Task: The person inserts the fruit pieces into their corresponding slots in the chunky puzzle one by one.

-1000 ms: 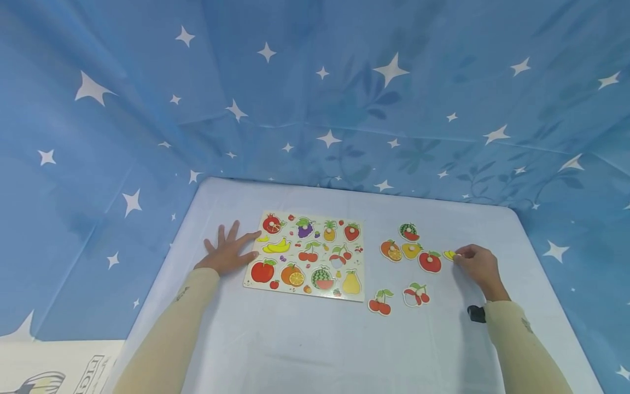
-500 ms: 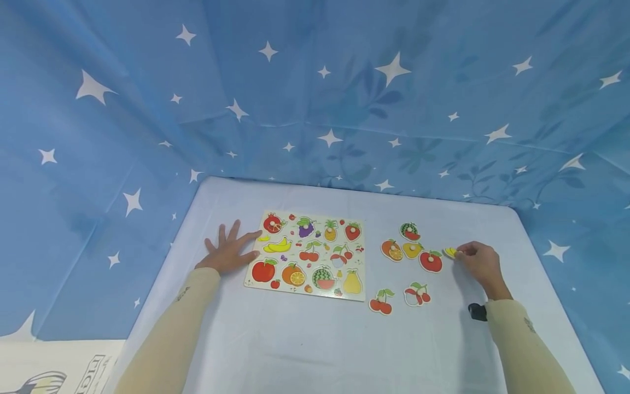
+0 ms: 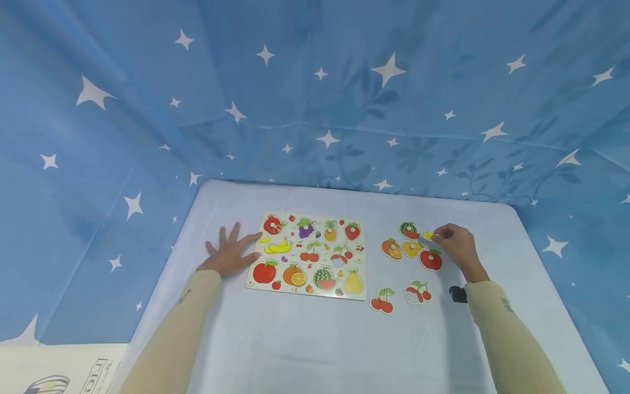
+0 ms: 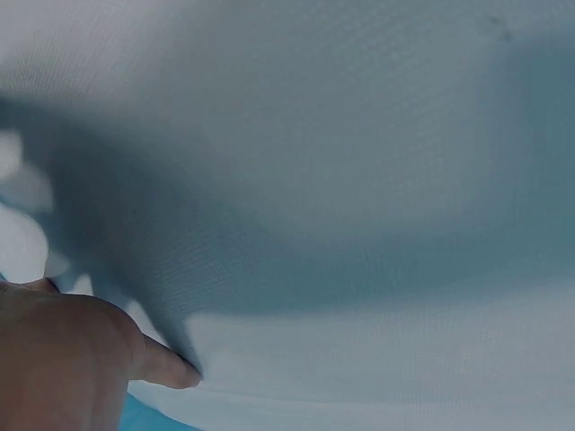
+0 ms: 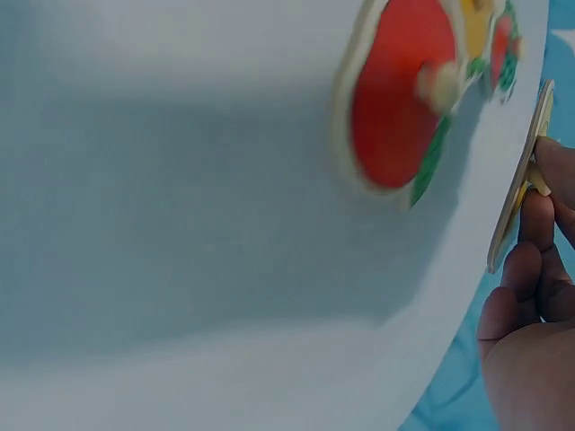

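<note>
My right hand (image 3: pixel 459 246) pinches a banana puzzle piece (image 3: pixel 427 236) by its knob. In the right wrist view the piece (image 5: pixel 519 180) is seen nearly edge-on, lifted off the table. Below it lie the watermelon piece (image 3: pixel 408 229), pear piece (image 3: pixel 412 249), orange piece (image 3: pixel 391 249) and red apple piece (image 3: pixel 431 260), each with a knob. My left hand (image 3: pixel 227 256) lies with fingers spread, thumb and index finger at the left edge of the fruit puzzle board (image 3: pixel 320 220). Pomegranate, grapes, pineapple and strawberry with knobs fill its top row; the lower pictures show no knobs.
Nearer the front lie a cherry piece (image 3: pixel 382 305) and another red-and-white cherry-like piece (image 3: pixel 418 294). A white cloth covers the table (image 3: pixel 305 350). Blue star-patterned curtain (image 3: pixel 295 98) closes off the back and sides. A printed cloth (image 3: pixel 59 372) is at the lower left.
My right hand has lifted the banana piece and carried it left and away from me, over beside the watermelon and pear pieces. The left hand and board stay put.
</note>
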The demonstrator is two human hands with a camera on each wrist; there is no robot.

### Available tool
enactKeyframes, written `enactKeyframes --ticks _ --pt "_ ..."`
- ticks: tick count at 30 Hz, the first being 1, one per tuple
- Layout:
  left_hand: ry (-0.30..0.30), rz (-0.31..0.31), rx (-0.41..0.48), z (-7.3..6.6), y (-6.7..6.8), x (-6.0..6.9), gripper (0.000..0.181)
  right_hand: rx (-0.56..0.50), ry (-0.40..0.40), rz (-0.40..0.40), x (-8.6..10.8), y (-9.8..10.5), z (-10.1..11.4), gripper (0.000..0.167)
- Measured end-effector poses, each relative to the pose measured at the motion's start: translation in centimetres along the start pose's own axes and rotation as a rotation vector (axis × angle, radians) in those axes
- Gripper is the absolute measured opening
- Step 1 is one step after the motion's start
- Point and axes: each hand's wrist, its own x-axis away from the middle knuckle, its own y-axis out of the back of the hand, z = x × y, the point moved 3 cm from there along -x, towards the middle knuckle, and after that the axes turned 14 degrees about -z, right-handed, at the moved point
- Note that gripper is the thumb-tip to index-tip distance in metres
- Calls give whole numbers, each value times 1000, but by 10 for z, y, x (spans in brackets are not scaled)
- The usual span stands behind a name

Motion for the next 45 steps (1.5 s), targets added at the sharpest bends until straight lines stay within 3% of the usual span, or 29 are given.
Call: enactKeyframes --ticks 12,17,20,28,33,40,45 --pt "-1 2 26 7 -5 -5 72 -98 155 37 -3 -35 60 22" --pt "-2 1 12 6 -4 -3 72 -132 178 59 0 -53 84 19" --pt "1 0 7 5 -3 -2 72 -154 199 72 4 -65 97 16" --pt "5 -7 15 5 -4 -2 72 -192 344 97 15 -92 134 11" --pt "10 -6 17 5 -2 -1 72 -243 334 140 22 -110 157 8" --pt "19 -3 6 6 0 0 71 -293 428 188 39 -137 191 9" --pt "15 -2 7 4 -3 -2 72 -282 452 232 50 -156 210 7"
